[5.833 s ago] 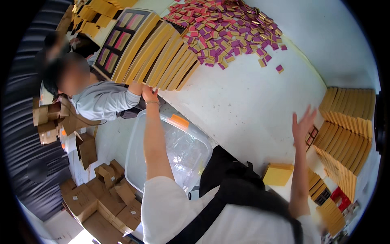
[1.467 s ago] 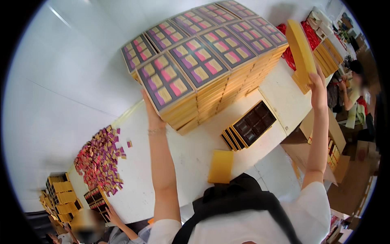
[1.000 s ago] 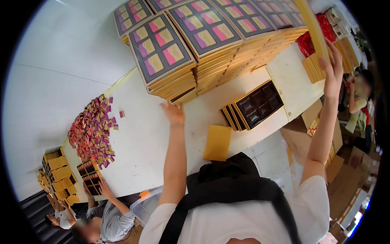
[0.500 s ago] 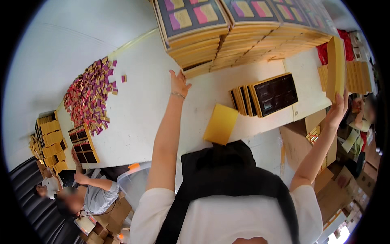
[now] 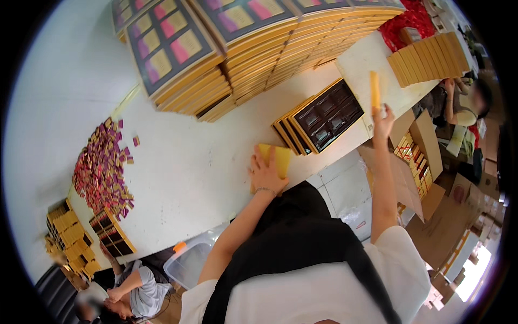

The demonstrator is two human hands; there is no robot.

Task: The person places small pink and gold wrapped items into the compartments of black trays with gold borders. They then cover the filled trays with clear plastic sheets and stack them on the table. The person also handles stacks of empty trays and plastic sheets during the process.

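Note:
My left hand (image 5: 268, 174) rests on a flat yellow box lid (image 5: 281, 157) near the table's front edge, its fingers spread across the surface. Away to the right, my right hand (image 5: 382, 123) grips a thin yellow box lid (image 5: 375, 89) held upright on edge, so its narrow side shows. Between the hands, several yellow-edged trays with dark compartments lean in an overlapping row; the front tray (image 5: 328, 116) shows its glossy dark inside.
Tall stacks of printed boxes (image 5: 171, 46) fill the table's back. A heap of small purple and gold pieces (image 5: 102, 167) lies at left, near a co-worker's hand (image 5: 108, 254). Yellow boxes (image 5: 429, 59) stand in a row at right, beyond an open carton (image 5: 413, 162).
My left hand has come from the stacks at the back onto the flat yellow lid. My right hand has brought its lid inward from the far right. The whole view has shifted.

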